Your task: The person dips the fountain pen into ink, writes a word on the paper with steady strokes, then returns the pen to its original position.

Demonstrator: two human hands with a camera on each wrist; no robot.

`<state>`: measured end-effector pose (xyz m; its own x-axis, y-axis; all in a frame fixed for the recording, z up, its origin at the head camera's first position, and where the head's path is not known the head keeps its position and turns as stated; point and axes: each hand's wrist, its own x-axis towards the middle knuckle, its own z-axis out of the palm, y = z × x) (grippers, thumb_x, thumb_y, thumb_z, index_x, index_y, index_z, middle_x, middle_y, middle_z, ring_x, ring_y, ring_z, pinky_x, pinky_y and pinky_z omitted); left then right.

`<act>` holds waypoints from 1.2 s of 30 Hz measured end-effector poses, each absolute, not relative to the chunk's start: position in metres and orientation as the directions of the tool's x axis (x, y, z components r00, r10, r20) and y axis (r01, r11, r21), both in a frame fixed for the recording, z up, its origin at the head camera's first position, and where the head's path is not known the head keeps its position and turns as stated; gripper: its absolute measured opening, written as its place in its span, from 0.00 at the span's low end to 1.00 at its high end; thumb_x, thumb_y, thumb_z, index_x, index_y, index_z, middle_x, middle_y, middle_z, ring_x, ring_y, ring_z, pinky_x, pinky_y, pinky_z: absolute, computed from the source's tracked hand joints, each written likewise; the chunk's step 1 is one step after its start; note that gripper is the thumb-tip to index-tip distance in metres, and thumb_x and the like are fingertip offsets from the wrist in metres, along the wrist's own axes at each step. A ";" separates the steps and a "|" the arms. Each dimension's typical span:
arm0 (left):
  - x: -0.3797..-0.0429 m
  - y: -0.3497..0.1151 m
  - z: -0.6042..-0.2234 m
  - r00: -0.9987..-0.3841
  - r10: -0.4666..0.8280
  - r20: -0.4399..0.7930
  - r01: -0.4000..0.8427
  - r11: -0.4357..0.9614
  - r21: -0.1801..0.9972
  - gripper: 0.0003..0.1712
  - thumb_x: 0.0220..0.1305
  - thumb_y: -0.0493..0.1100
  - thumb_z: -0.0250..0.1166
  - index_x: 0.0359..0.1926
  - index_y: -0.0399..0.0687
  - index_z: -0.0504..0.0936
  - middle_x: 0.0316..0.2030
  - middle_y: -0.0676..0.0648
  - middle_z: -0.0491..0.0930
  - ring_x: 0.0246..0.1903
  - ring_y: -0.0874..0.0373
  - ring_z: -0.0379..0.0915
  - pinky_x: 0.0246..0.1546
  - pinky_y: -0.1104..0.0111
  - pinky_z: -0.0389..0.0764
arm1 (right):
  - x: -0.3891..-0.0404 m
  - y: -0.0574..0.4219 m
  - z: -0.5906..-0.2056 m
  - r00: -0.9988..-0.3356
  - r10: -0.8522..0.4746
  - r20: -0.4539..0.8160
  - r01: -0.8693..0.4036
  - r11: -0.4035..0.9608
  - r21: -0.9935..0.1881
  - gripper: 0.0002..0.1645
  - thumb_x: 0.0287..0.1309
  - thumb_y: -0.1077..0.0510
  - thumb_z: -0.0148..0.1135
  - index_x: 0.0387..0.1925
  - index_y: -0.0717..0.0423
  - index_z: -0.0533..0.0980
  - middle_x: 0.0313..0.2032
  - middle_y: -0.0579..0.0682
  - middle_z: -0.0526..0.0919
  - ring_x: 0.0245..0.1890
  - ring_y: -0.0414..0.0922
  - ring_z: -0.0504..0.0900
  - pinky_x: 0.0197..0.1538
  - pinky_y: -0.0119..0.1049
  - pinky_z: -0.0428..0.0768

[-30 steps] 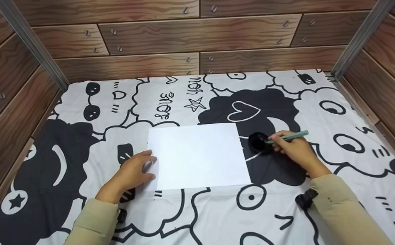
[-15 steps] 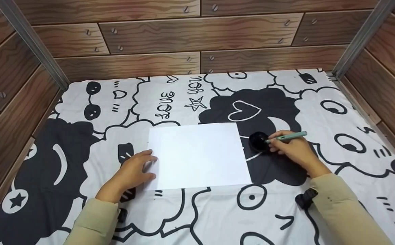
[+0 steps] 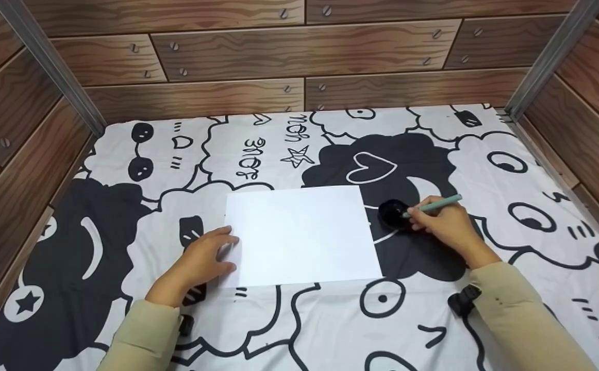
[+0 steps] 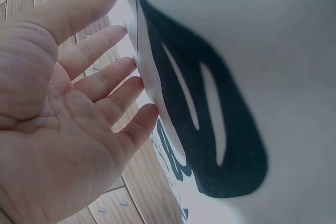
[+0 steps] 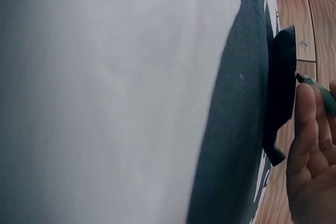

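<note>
A blank white sheet of paper (image 3: pixel 299 237) lies flat on the patterned cloth. My left hand (image 3: pixel 199 265) rests at its left edge, fingers spread and fingertips down; the left wrist view shows an open palm (image 4: pixel 58 129) with nothing in it. My right hand (image 3: pixel 446 226) pinches a slim green pen (image 3: pixel 439 204), tilted, its lower end at a small round black dish (image 3: pixel 393 214) just right of the paper. In the right wrist view the pen's dark tip (image 5: pixel 300 77) is by the rim of the dish (image 5: pixel 282 77). What the dish holds is too dark to tell.
A black-and-white cartoon cloth (image 3: pixel 340 324) covers the tabletop. Wood-print panels (image 3: pixel 299 51) stand behind and at both sides, with grey metal posts (image 3: pixel 47 67) at the corners. A small black device (image 3: pixel 465 301) is strapped at the right cuff.
The green pen has shifted slightly in my right hand, its upper end moving a little left, while its lower end stays at the dish. My left hand and the paper stay put.
</note>
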<state>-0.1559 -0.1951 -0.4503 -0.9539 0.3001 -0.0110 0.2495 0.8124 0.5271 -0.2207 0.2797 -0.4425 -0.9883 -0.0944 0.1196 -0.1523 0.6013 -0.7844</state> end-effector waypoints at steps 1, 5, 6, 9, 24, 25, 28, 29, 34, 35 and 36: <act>-0.156 -0.195 -0.450 -0.953 0.301 -0.009 0.252 0.811 0.527 0.28 0.48 0.34 0.73 0.53 0.35 0.79 0.62 0.35 0.68 0.63 0.39 0.61 0.63 0.52 0.61 | -0.221 0.280 -0.443 -0.988 -0.092 0.123 -0.154 0.605 -0.782 0.17 0.58 0.49 0.66 0.31 0.61 0.79 0.23 0.52 0.85 0.23 0.36 0.83 0.25 0.27 0.79; -0.156 -0.195 -0.450 -0.953 0.303 -0.003 0.255 0.807 0.533 0.28 0.48 0.34 0.73 0.53 0.35 0.79 0.62 0.35 0.68 0.63 0.39 0.61 0.63 0.52 0.61 | -0.222 0.280 -0.443 -0.987 -0.094 0.134 -0.163 0.607 -0.777 0.16 0.58 0.50 0.66 0.32 0.61 0.79 0.24 0.52 0.85 0.23 0.36 0.83 0.25 0.27 0.78; -0.156 -0.195 -0.450 -0.953 0.302 -0.003 0.254 0.806 0.535 0.28 0.48 0.34 0.73 0.53 0.35 0.79 0.62 0.35 0.68 0.63 0.39 0.61 0.63 0.52 0.61 | -0.222 0.280 -0.443 -0.986 -0.096 0.135 -0.166 0.605 -0.779 0.16 0.58 0.50 0.66 0.33 0.61 0.78 0.24 0.52 0.85 0.23 0.36 0.83 0.25 0.27 0.78; -0.156 -0.195 -0.450 -0.954 0.299 -0.005 0.249 0.805 0.539 0.28 0.48 0.33 0.73 0.53 0.36 0.79 0.62 0.35 0.68 0.63 0.40 0.61 0.63 0.52 0.61 | -0.222 0.280 -0.444 -0.985 -0.101 0.141 -0.173 0.595 -0.784 0.15 0.58 0.52 0.66 0.33 0.62 0.78 0.25 0.53 0.84 0.23 0.37 0.83 0.25 0.27 0.78; -0.156 -0.195 -0.450 -0.953 0.302 -0.012 0.250 0.810 0.530 0.28 0.49 0.33 0.73 0.53 0.36 0.78 0.62 0.35 0.68 0.63 0.39 0.61 0.63 0.52 0.61 | -0.222 0.281 -0.446 -0.978 -0.130 0.166 -0.209 0.685 -0.698 0.16 0.56 0.47 0.67 0.29 0.56 0.81 0.21 0.47 0.83 0.21 0.36 0.81 0.26 0.25 0.74; -0.156 -0.195 -0.451 -0.953 0.304 -0.012 0.252 0.811 0.529 0.28 0.49 0.33 0.72 0.53 0.35 0.78 0.62 0.35 0.68 0.63 0.39 0.61 0.63 0.51 0.61 | -0.222 0.281 -0.446 -0.978 -0.130 0.165 -0.209 0.689 -0.694 0.16 0.56 0.46 0.67 0.29 0.56 0.81 0.21 0.47 0.83 0.21 0.36 0.81 0.27 0.25 0.74; -0.156 -0.196 -0.451 -0.952 0.305 -0.011 0.255 0.812 0.525 0.28 0.49 0.34 0.73 0.53 0.35 0.78 0.62 0.34 0.68 0.63 0.39 0.61 0.63 0.51 0.61 | -0.223 0.281 -0.446 -0.978 -0.127 0.163 -0.205 0.694 -0.690 0.16 0.56 0.46 0.67 0.29 0.56 0.81 0.20 0.47 0.83 0.21 0.36 0.81 0.27 0.26 0.74; -0.156 -0.196 -0.452 -0.952 0.305 -0.011 0.254 0.813 0.524 0.28 0.49 0.34 0.73 0.53 0.36 0.78 0.62 0.35 0.68 0.63 0.39 0.61 0.63 0.51 0.61 | -0.223 0.281 -0.446 -0.978 -0.126 0.163 -0.205 0.694 -0.690 0.17 0.56 0.46 0.67 0.29 0.56 0.81 0.20 0.47 0.83 0.21 0.36 0.81 0.27 0.26 0.74; -0.156 -0.196 -0.452 -0.953 0.302 -0.010 0.253 0.817 0.518 0.28 0.48 0.34 0.73 0.53 0.36 0.79 0.62 0.34 0.68 0.62 0.39 0.61 0.63 0.51 0.61 | -0.223 0.282 -0.446 -0.980 -0.117 0.161 -0.197 0.690 -0.697 0.17 0.56 0.45 0.67 0.29 0.56 0.81 0.20 0.47 0.83 0.21 0.36 0.81 0.26 0.26 0.73; -0.156 -0.196 -0.452 -0.953 0.302 -0.010 0.253 0.817 0.518 0.28 0.48 0.34 0.73 0.53 0.36 0.79 0.62 0.34 0.68 0.62 0.39 0.61 0.63 0.51 0.61 | -0.223 0.282 -0.445 -0.980 -0.115 0.160 -0.195 0.687 -0.700 0.17 0.56 0.45 0.67 0.30 0.56 0.81 0.20 0.47 0.83 0.21 0.36 0.81 0.25 0.25 0.73; -0.156 -0.196 -0.452 -0.953 0.303 -0.009 0.255 0.818 0.516 0.28 0.48 0.34 0.73 0.53 0.36 0.79 0.62 0.34 0.68 0.62 0.39 0.61 0.63 0.51 0.61 | -0.223 0.282 -0.445 -0.981 -0.114 0.158 -0.193 0.687 -0.701 0.17 0.55 0.45 0.67 0.30 0.56 0.82 0.20 0.47 0.83 0.21 0.36 0.81 0.25 0.25 0.73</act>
<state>-0.1565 -0.1961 -0.4521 -0.9531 0.3025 -0.0091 0.2548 0.8181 0.5155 -0.2227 0.2818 -0.4452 -0.9808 -0.1143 0.1580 -0.1929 0.6867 -0.7009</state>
